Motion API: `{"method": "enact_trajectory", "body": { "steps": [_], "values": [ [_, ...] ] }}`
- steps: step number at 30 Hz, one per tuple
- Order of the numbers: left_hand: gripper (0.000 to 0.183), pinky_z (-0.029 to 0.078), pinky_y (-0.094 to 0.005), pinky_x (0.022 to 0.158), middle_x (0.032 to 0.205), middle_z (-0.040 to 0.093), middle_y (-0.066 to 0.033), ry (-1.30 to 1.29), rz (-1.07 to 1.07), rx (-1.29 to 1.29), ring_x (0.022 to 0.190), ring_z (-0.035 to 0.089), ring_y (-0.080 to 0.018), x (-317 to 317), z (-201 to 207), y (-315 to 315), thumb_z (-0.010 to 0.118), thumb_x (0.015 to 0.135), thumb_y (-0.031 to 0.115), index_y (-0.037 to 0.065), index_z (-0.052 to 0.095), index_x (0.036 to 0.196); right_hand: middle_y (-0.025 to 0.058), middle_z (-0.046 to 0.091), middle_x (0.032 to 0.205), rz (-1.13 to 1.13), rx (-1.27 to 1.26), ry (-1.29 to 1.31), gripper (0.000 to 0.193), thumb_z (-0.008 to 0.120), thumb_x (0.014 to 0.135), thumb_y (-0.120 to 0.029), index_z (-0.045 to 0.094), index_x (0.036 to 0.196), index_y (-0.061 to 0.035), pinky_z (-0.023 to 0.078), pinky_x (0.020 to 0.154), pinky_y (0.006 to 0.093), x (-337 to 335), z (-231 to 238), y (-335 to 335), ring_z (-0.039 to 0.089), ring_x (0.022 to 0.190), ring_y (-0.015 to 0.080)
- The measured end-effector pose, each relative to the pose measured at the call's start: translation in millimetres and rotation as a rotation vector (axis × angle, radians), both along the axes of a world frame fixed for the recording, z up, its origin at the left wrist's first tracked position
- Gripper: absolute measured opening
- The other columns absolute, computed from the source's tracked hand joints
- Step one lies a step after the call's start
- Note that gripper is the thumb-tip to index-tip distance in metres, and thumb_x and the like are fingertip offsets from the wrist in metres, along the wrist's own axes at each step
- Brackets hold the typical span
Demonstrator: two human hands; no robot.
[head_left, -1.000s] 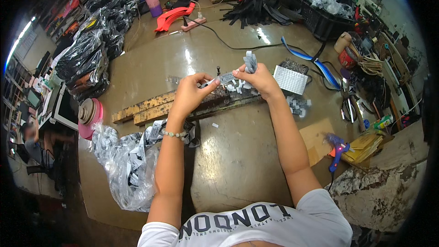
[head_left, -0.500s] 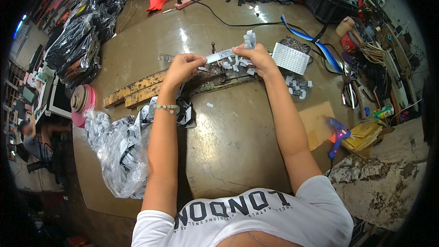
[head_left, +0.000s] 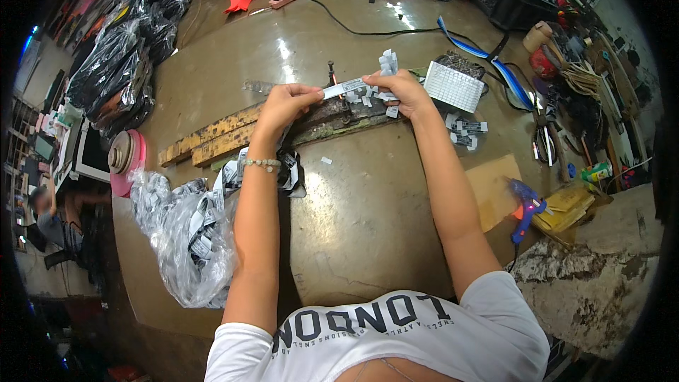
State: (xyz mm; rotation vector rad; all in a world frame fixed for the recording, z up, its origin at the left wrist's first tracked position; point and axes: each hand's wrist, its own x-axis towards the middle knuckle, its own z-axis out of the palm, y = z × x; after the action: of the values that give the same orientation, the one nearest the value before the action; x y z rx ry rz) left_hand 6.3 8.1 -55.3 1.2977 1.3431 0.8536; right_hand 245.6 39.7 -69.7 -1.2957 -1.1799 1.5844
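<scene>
The left hand (head_left: 288, 104) pinches one end of a pale label strip (head_left: 344, 88) with dark print, thumb and forefinger drawn close together on it; the right hand (head_left: 402, 92) grips the strip's other end the same way, so that it spans the gap between the two hands, slanting up a little toward the right; a folded bunch (head_left: 388, 62) of similar pale material stands up from behind the right hand's fingers; the strip sits over the right part of some worn wooden bars (head_left: 226, 131), just in front of a dark upright peg (head_left: 331, 69); small white pieces (head_left: 362, 96) lie scattered below it and beside the right hand; a white gridded block (head_left: 454, 87) rests to the right of that hand, with a small heap of printed labels (head_left: 465, 131) nearer the person; a beaded bracelet (head_left: 262, 163) circles the left wrist; beside the left forearm a clear plastic bag (head_left: 191, 233) bulges with more printed strips; one small white scrap (head_left: 326, 160) lies alone on the brown table (head_left: 368, 205); farther right, a blue glue gun (head_left: 525, 212) lies near a tan sheet (head_left: 493, 187).
</scene>
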Motion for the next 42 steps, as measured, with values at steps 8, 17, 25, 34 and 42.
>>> {"method": "enact_trajectory", "body": {
  "steps": [8, 17, 25, 34, 42],
  "values": [
    [0.024, 0.037, -0.0192, 0.049, 0.071, 0.064, -0.0028, 0.047, 0.005, 0.040, 0.055, 0.048, -0.0058, 3, 0, 0, 0.071, 0.073, 0.015, -0.003, 0.068, 0.088, -0.0063, 0.049, 0.063, -0.004, 0.007, 0.034, 0.018, 0.072, 0.072, -0.023, 0.064, 0.077, -0.0082, 0.025, 0.041, 0.0201, 0, -9, 3, 0.041, 0.051, 0.0033],
    [0.021, 0.037, -0.0190, 0.049, 0.070, 0.063, -0.0030, 0.066, -0.003, 0.101, 0.053, 0.048, -0.0068, 0, 3, -11, 0.070, 0.073, 0.012, -0.003, 0.067, 0.087, -0.0039, 0.051, 0.062, -0.021, 0.113, 0.033, 0.019, 0.073, 0.071, -0.021, 0.064, 0.077, -0.0062, 0.028, 0.044, 0.0202, 3, 21, -11, 0.043, 0.053, 0.0042],
    [0.029, 0.044, -0.0213, 0.072, 0.088, 0.063, -0.0040, 0.092, -0.116, 0.491, 0.080, 0.056, -0.0086, 11, 51, -91, 0.064, 0.082, 0.016, -0.005, 0.061, 0.102, -0.0033, 0.055, 0.067, 0.305, 0.362, 0.026, 0.024, 0.075, 0.071, -0.025, 0.063, 0.075, -0.0046, 0.033, 0.052, 0.0195, -10, 79, -65, 0.046, 0.059, 0.0043],
    [0.029, 0.044, -0.0219, 0.076, 0.101, 0.059, -0.0025, -0.548, 0.046, 0.247, 0.088, 0.053, -0.0066, 54, 59, -138, 0.059, 0.087, 0.020, 0.000, 0.058, 0.109, -0.0067, 0.032, 0.054, 0.152, 0.359, 0.456, 0.054, 0.036, 0.094, -0.046, 0.055, 0.102, 0.0039, 0.032, 0.056, 0.0208, -37, 75, -117, 0.035, 0.056, 0.0047],
    [0.022, 0.045, -0.0203, 0.065, 0.101, 0.059, -0.0049, -0.547, -0.090, 0.207, 0.080, 0.053, -0.0050, 75, 32, -160, 0.059, 0.087, 0.018, 0.003, 0.057, 0.103, 0.0075, 0.053, 0.110, -0.021, 0.538, 0.303, 0.061, 0.028, 0.092, -0.056, 0.057, 0.112, -0.0071, 0.035, 0.095, 0.0309, -46, 51, -161, 0.047, 0.104, 0.0140]
  ]
}}
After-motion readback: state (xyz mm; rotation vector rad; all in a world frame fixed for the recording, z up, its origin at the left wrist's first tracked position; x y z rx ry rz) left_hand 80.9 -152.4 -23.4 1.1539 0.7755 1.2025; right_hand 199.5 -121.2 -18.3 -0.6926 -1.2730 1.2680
